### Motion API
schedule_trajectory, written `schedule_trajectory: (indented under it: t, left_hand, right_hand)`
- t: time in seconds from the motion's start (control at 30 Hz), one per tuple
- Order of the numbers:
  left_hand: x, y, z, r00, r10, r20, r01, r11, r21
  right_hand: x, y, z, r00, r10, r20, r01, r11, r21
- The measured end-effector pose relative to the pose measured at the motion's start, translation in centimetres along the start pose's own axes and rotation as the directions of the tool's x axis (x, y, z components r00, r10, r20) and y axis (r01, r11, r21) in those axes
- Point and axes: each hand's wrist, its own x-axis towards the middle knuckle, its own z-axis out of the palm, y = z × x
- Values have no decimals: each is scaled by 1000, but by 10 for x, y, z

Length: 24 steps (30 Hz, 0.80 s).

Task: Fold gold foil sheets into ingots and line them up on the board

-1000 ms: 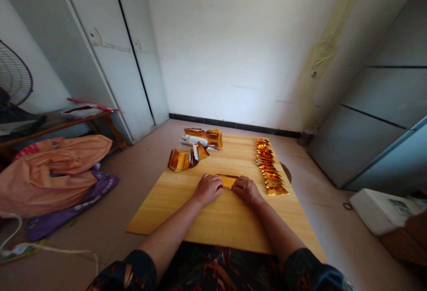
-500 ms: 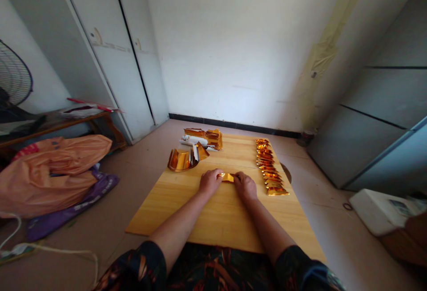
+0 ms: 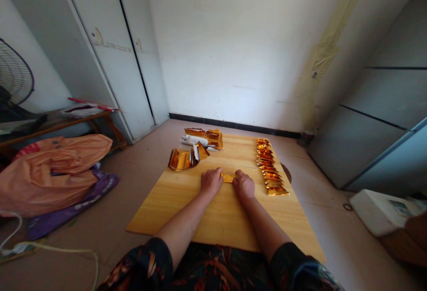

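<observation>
Between my two hands lies a small strip of shiny gold foil paper (image 3: 228,178), low over the wooden board. My left hand (image 3: 211,181) grips its left end with fingers curled. At the right end my right hand (image 3: 243,185) holds it the same way. The ends themselves are hidden by my fingers. To the right, a row of folded gold foil pieces (image 3: 271,175) runs along the board's edge. Beyond my left hand rests a curved stack of gold foil sheets (image 3: 182,159), with a further pile of foil sheets (image 3: 213,139) behind it.
The light wooden tabletop (image 3: 213,215) stands near a white wall (image 3: 227,50). Orange and purple bags (image 3: 66,166) lie on the floor at left, beside a bench and a fan (image 3: 15,73). A white box (image 3: 380,213) sits on the right, by a grey cabinet (image 3: 373,135).
My hands have drawn slightly closer together on the foil strip, which looks flatter and less shiny. The piles and the row have stayed put.
</observation>
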Motion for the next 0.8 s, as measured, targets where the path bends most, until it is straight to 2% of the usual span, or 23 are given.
schedule_trajectory:
  t: [0.13,0.23,0.37,0.47,0.57,0.63,0.8]
  left_hand:
    - [-3,2,-3,1000,-8,10,8,1000,5]
    - [-6,3,-7,1000,-4,-29,5,999,34]
    - [-8,6,-12,992,108,-60,-104,993,61]
    - [-8,8,-13,979,199,-43,-197,979,55]
    - [-7,9,-11,971,233,-62,-229,972,55]
    - [-6,9,-11,967,244,-68,-240,969,60]
    - [-1,2,-12,983,186,1,-186,983,4]
  right_hand:
    - [0,1,4,999,-39,-31,39,999,-25]
    - [-1,2,6,996,-68,-56,65,996,-53]
    - [-2,4,1,993,-97,-70,94,994,-52]
    - [-2,2,-4,975,-208,-72,205,977,-53]
    - [0,-1,-4,942,-337,-4,336,941,-33]
    - [2,-3,-3,948,-315,48,316,949,5]
    - [8,-6,-10,984,-112,135,96,988,119]
